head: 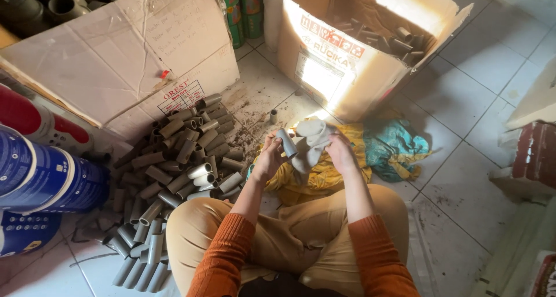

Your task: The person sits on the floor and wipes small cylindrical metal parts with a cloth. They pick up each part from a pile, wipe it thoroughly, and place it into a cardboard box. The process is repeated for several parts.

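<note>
Person sits cross-legged on the tiled floor (463, 175), orange sleeves, tan trousers. Left hand (267, 158) is raised in front of the knees, fingers (271, 142) closed around a short grey pipe (286, 143), holding it tilted, upper end toward the left. Right hand (340, 152) is level with it, just beside; its fingers grip a pale grey rag (311, 143) that hangs between the two hands and touches the pipe. Both hands wrapped tight on what they hold, not open.

Under the hands, on the floor: a crumpled yellow cloth (315, 178), with a teal cloth (394, 146) lying against its right side.

Left of the person, a big pile of pipes (174, 175), grey mostly, a few whitish ones near the middle, spreading from the flat cardboard (116, 54) down past the left knee. The cardboard leans over the pile's far edge. One lone pipe piece (273, 116) stands upright on the floor, apart from the pile, just beyond the hands.

Ahead, an open carton (341, 65) tipped toward the person, more grey pipe pieces inside, sunlight on its front. Green cans (243, 13) stand behind, between cardboard and carton. Blue-and-white tubs (40, 175) lie on their sides at far left. Dirt specks on the tiles near the carton.
</note>
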